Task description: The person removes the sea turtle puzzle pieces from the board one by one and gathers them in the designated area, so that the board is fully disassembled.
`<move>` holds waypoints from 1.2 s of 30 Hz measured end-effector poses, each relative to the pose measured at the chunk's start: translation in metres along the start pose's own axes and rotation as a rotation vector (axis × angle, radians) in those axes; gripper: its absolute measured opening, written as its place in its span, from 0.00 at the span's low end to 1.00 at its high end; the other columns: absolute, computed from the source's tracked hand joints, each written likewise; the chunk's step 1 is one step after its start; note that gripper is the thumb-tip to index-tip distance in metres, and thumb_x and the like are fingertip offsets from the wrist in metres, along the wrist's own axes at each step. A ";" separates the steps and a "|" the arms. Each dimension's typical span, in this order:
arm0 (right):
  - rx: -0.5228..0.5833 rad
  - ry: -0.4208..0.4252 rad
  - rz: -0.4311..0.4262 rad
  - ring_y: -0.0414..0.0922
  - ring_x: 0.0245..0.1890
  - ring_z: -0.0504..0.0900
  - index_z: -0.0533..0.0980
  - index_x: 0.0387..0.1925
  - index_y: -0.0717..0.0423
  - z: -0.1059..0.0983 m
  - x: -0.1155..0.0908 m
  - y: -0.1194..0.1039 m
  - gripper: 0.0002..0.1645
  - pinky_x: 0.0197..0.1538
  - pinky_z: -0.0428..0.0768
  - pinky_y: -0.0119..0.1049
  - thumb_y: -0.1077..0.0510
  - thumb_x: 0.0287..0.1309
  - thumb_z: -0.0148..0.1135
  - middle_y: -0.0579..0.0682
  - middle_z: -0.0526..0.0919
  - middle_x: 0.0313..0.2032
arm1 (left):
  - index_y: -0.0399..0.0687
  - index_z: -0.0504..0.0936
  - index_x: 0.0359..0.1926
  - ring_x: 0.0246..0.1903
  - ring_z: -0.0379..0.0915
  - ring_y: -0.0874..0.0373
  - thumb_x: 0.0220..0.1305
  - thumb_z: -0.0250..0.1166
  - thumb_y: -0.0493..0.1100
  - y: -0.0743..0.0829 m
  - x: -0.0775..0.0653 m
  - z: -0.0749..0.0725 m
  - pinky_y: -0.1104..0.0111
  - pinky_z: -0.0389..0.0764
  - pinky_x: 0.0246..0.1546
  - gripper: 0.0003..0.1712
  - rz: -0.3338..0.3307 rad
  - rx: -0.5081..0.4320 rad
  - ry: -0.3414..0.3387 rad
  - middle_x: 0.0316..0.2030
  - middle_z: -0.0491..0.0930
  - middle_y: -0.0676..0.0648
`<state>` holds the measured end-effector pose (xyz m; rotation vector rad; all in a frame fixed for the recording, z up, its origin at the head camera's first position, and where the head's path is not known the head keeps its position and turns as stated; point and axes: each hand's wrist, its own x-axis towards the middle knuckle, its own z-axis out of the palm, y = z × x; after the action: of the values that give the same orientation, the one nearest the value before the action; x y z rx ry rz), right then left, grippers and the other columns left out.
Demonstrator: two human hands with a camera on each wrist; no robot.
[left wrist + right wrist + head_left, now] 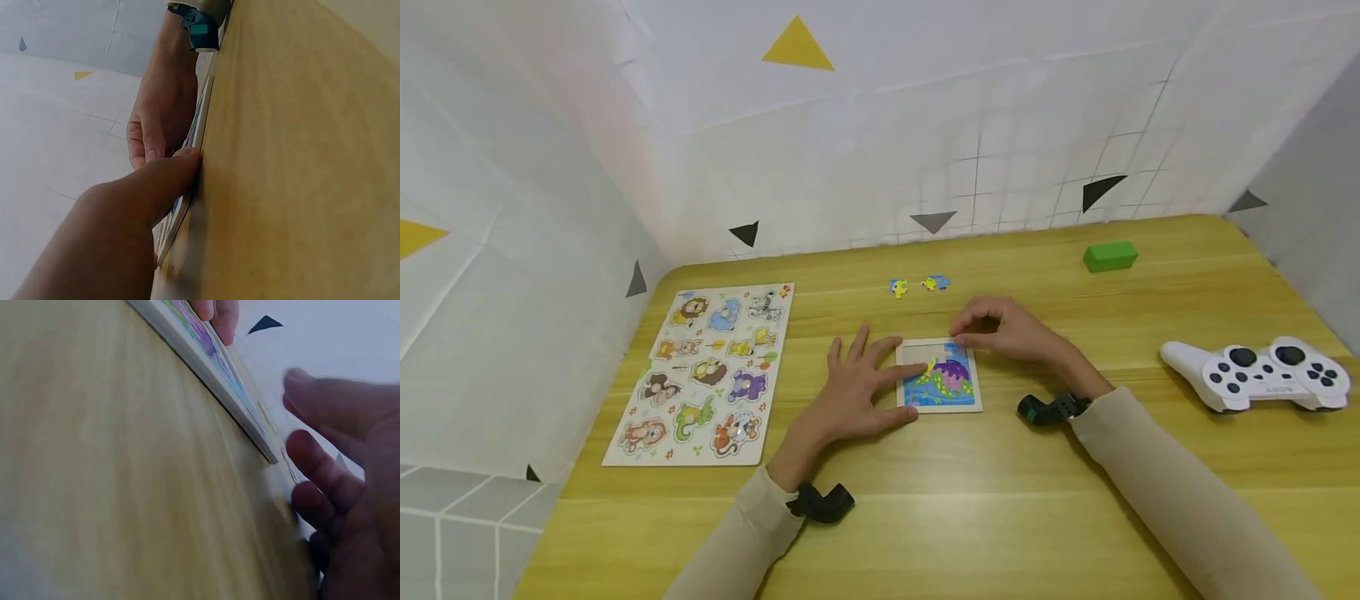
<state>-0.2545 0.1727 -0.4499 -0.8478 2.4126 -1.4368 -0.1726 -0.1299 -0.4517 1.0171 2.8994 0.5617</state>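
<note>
Left fingers (896, 374) spread, right fingers (979, 309) loosely bent

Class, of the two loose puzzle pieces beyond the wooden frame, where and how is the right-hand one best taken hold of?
Probably by its near and far edges, pinched from above with the right hand, the closer of the hands. The right-hand puzzle piece lies flat, looks thin and is narrower that way; its left end faces the other piece.

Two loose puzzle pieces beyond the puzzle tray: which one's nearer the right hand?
The right loose piece, on the side toward the green block. The left loose piece lies farther from the right hand.
</note>
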 end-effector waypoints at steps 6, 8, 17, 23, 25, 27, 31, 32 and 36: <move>-0.101 -0.070 -0.038 0.44 0.51 0.79 0.87 0.46 0.43 0.000 -0.006 -0.007 0.11 0.57 0.74 0.42 0.55 0.61 0.72 0.44 0.86 0.48 | 0.79 0.70 0.71 0.79 0.35 0.28 0.62 0.59 0.73 0.001 0.000 -0.001 0.25 0.36 0.68 0.36 -0.002 -0.001 -0.003 0.77 0.58 0.48; -0.165 -0.092 -0.033 0.44 0.54 0.77 0.87 0.47 0.38 0.001 -0.007 -0.010 0.13 0.60 0.70 0.46 0.54 0.61 0.72 0.42 0.85 0.50 | 0.80 0.70 0.71 0.79 0.34 0.28 0.62 0.59 0.74 0.001 0.000 -0.001 0.25 0.35 0.68 0.36 -0.010 -0.005 -0.011 0.78 0.57 0.49; -0.334 -0.189 -0.015 0.46 0.54 0.69 0.85 0.47 0.29 0.002 -0.008 -0.022 0.20 0.56 0.57 0.50 0.53 0.52 0.76 0.43 0.78 0.50 | 0.80 0.69 0.71 0.79 0.34 0.29 0.62 0.59 0.74 0.000 0.001 0.001 0.25 0.35 0.68 0.36 -0.005 0.006 -0.008 0.78 0.57 0.49; -0.331 -0.202 -0.022 0.46 0.55 0.68 0.85 0.47 0.32 0.002 -0.009 -0.025 0.20 0.56 0.56 0.51 0.55 0.53 0.77 0.44 0.78 0.49 | 0.81 0.69 0.71 0.79 0.34 0.29 0.62 0.58 0.75 -0.001 0.000 0.002 0.25 0.36 0.68 0.36 -0.005 0.007 -0.006 0.78 0.57 0.50; -0.333 -0.202 -0.022 0.47 0.55 0.68 0.85 0.47 0.33 0.003 -0.009 -0.026 0.20 0.56 0.56 0.51 0.55 0.53 0.77 0.44 0.78 0.49 | 0.81 0.70 0.71 0.79 0.33 0.29 0.62 0.58 0.75 -0.001 0.001 0.002 0.25 0.35 0.68 0.36 -0.006 0.004 -0.006 0.78 0.57 0.50; -0.338 -0.204 -0.023 0.48 0.56 0.69 0.85 0.46 0.33 0.003 -0.009 -0.027 0.19 0.57 0.56 0.51 0.56 0.53 0.77 0.44 0.78 0.50 | 0.81 0.70 0.71 0.79 0.33 0.29 0.62 0.58 0.75 -0.001 0.001 0.002 0.25 0.35 0.68 0.36 -0.007 0.005 -0.006 0.78 0.56 0.50; -0.354 -0.208 -0.025 0.49 0.57 0.69 0.85 0.46 0.35 0.003 -0.009 -0.029 0.18 0.57 0.57 0.51 0.56 0.53 0.77 0.45 0.78 0.50 | 0.81 0.70 0.71 0.79 0.33 0.29 0.62 0.58 0.75 -0.001 0.001 0.002 0.26 0.34 0.69 0.36 -0.009 0.007 -0.008 0.78 0.56 0.50; -0.356 -0.209 -0.023 0.49 0.57 0.69 0.85 0.46 0.36 0.003 -0.009 -0.030 0.18 0.56 0.57 0.51 0.56 0.54 0.77 0.46 0.78 0.51 | 0.81 0.70 0.71 0.79 0.33 0.30 0.62 0.58 0.75 -0.001 0.001 0.002 0.26 0.34 0.69 0.36 -0.010 0.007 -0.009 0.78 0.56 0.50; -0.361 -0.218 -0.020 0.50 0.57 0.68 0.84 0.45 0.37 0.004 -0.010 -0.031 0.17 0.57 0.57 0.51 0.57 0.54 0.76 0.47 0.77 0.51 | 0.81 0.70 0.70 0.79 0.33 0.29 0.62 0.59 0.75 -0.001 0.001 0.002 0.26 0.35 0.69 0.36 -0.007 0.005 -0.004 0.78 0.57 0.50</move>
<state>-0.2337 0.1644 -0.4262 -1.0445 2.5318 -0.8689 -0.1736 -0.1292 -0.4537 1.0066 2.9006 0.5521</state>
